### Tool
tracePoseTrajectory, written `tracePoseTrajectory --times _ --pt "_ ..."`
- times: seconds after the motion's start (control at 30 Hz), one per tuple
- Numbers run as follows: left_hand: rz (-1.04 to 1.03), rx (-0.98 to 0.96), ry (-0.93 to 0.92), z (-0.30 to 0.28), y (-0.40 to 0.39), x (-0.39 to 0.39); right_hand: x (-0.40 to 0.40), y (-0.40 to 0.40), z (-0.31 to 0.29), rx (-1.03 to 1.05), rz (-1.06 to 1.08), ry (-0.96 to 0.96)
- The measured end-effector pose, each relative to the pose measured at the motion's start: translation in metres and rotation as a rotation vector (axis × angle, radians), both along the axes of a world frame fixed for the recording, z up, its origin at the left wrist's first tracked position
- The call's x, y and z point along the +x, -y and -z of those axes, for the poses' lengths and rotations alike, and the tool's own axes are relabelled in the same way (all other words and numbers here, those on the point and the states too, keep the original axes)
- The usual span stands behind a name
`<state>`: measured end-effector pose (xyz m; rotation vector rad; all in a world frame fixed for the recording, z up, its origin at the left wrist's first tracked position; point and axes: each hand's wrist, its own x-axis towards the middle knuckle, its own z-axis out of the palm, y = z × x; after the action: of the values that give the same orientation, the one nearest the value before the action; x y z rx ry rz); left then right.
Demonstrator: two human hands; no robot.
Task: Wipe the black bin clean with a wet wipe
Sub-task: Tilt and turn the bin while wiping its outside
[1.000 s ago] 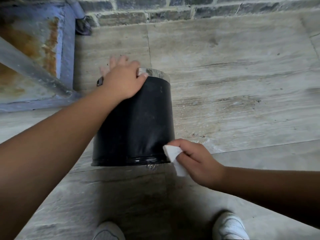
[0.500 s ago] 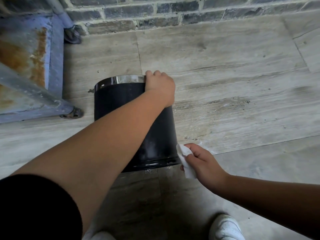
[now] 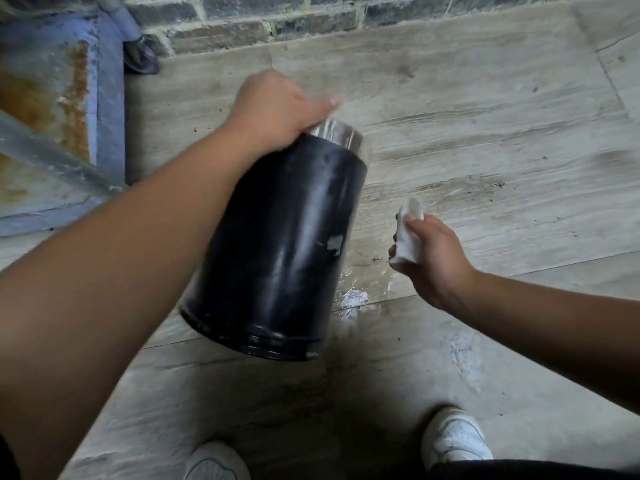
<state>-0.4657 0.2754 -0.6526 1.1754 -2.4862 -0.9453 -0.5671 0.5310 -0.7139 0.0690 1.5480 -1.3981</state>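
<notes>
The black bin, a round bucket with a shiny metal rim, is tilted with its top leaning away and to the right, its base lifted toward me. My left hand grips the rim at the far top. A small pale scrap sticks to the bin's right side. My right hand is to the right of the bin, apart from it, and pinches a folded white wet wipe.
The floor is grey wood-look tile with a wet patch beside the bin's base. A rusty blue metal frame stands at the left, a brick wall at the back. My white shoes are at the bottom.
The bin has tipped from upright to leaning right and is lifted off the floor. My right hand with the wipe moved away from the bin's lower edge to the right.
</notes>
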Motion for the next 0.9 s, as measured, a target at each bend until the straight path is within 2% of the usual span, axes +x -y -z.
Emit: tracePoseTrajectory --times 0.1,0.2,0.27,0.4,0.43,0.5,0.57,0.63,0.67,0.73,0.83,0.9 --pt "-0.258 0.263 -0.326 -0.003 0.018 0.026 -0.002 0.020 -0.009 -0.078 0.020 0.002" --pt "-0.443 0.504 -0.571 0.026 0.021 0.046 0.002 0.038 -0.014 -0.140 0.070 0.002" --pt "-0.514 0.607 -0.643 0.042 0.021 0.051 0.003 0.047 -0.014 -0.166 0.121 -0.003" --pt "-0.542 0.647 -0.688 0.055 0.027 0.059 0.003 0.054 -0.006 -0.197 0.113 -0.044" --pt "-0.510 0.613 -0.662 0.055 0.026 0.059 0.003 0.056 -0.005 -0.201 0.093 -0.076" --pt "-0.376 0.431 -0.498 0.049 0.021 0.057 0.002 0.060 -0.004 -0.179 0.038 -0.141" --pt "-0.223 0.090 -0.306 0.041 0.017 0.054 -0.001 0.063 -0.003 -0.136 -0.016 -0.224" --pt "0.060 -0.209 -0.235 0.028 0.011 0.050 -0.001 0.064 -0.001 -0.084 -0.078 -0.308" --pt "0.218 -0.274 -0.203 0.022 0.008 0.048 0.001 0.064 -0.001 -0.063 -0.117 -0.358" --pt "0.392 -0.313 -0.130 0.014 0.001 0.042 0.004 0.068 -0.004 -0.033 -0.194 -0.477" --pt "0.375 -0.295 -0.107 0.011 -0.003 0.036 0.003 0.082 -0.015 -0.054 -0.286 -0.627" --pt "0.345 -0.292 -0.108 0.011 -0.005 0.034 0.004 0.089 -0.024 -0.103 -0.438 -0.732"
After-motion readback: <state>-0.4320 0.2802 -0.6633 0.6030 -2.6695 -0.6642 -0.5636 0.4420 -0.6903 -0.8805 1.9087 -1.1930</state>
